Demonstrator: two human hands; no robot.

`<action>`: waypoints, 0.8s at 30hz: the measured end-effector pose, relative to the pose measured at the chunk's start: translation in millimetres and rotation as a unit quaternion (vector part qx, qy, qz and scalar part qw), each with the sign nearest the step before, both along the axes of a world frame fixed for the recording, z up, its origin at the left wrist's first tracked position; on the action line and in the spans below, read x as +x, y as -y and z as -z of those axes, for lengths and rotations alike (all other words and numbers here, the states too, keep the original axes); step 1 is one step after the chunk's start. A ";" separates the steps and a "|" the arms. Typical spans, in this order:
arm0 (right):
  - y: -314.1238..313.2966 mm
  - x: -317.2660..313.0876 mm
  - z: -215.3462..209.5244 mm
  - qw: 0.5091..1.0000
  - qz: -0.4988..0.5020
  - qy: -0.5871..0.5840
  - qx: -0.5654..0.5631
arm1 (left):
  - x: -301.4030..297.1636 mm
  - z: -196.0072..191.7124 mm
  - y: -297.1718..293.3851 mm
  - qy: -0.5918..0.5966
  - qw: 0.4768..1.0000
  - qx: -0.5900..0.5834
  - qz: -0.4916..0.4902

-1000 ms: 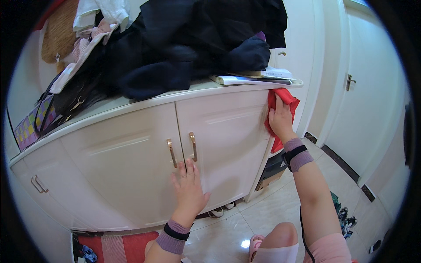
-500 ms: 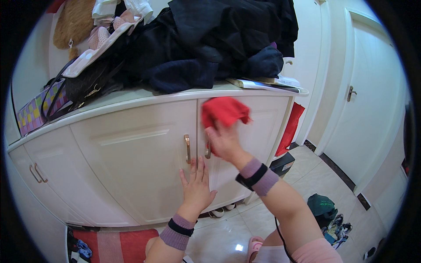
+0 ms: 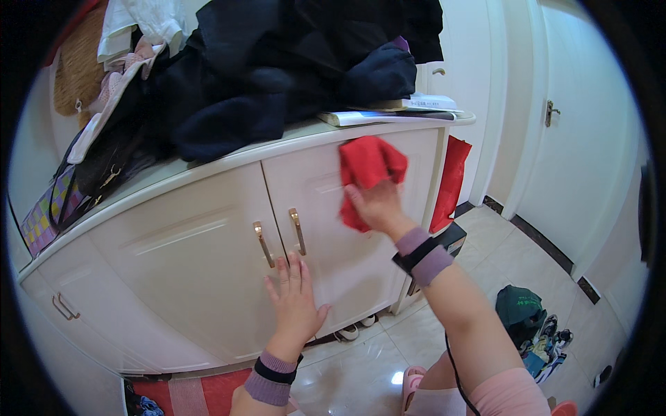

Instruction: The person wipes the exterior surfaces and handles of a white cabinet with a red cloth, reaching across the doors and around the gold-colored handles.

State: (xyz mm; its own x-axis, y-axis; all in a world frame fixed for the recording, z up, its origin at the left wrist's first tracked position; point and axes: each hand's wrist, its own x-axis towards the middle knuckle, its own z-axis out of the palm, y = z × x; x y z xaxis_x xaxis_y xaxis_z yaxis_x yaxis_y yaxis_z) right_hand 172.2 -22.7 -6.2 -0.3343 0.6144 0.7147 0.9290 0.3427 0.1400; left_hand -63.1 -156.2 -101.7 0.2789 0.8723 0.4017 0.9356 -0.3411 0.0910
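Right hand [image 3: 374, 206] clutched red cloth [image 3: 366, 170], mid-wipe on right cabinet door [image 3: 333, 236]; left hand [image 3: 295, 301] pressed open, flat; left door [image 3: 180, 270] seemingly unwiped.

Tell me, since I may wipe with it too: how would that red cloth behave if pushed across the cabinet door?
The red cloth bunches in soft folds under the right hand, so it is probably floppy and light. On the smooth white cabinet door it would likely slide easily and crumple rather than stay flat.

On the white cabinet [image 3: 208, 277] you see two doors, two gold handles [image 3: 297, 231], and one red cloth [image 3: 368, 166].
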 end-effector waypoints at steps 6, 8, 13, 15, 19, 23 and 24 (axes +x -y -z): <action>-13.7 83.9 -6.4 0.971 -0.061 -0.219 0.079 | 4.8 2.2 0.8 -0.002 1.000 0.011 -0.009; -24.4 94.8 -6.3 0.961 -0.062 -0.213 0.166 | 8.5 2.4 0.2 -0.007 1.000 0.011 -0.012; -30.4 75.5 -13.4 0.922 -0.039 -0.329 0.200 | 6.4 5.3 -0.3 0.006 0.999 0.034 -0.004; -27.3 73.6 -13.6 0.913 -0.029 -0.357 0.196 | 7.0 5.6 -0.8 0.009 0.999 0.036 0.002; -25.0 67.0 19.4 0.900 -0.048 -0.383 0.200 | 7.6 8.0 -2.3 0.009 0.999 0.037 0.002; -19.0 43.7 104.4 0.877 -0.057 -0.463 0.116 | -1.8 6.5 -1.1 0.009 0.999 0.034 -0.005; -17.8 53.9 131.5 0.871 -0.050 -0.476 0.110 | 6.8 5.9 -2.9 0.015 0.999 0.036 0.007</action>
State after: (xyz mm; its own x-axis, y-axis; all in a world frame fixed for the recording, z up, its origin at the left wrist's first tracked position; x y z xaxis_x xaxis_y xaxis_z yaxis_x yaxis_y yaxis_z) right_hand 226.1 -4.8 -137.7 0.4294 0.4299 0.7942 0.6268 0.4912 -0.6048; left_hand -56.3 -153.3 -107.6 0.2771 0.8375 0.4710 0.9280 -0.3602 0.0947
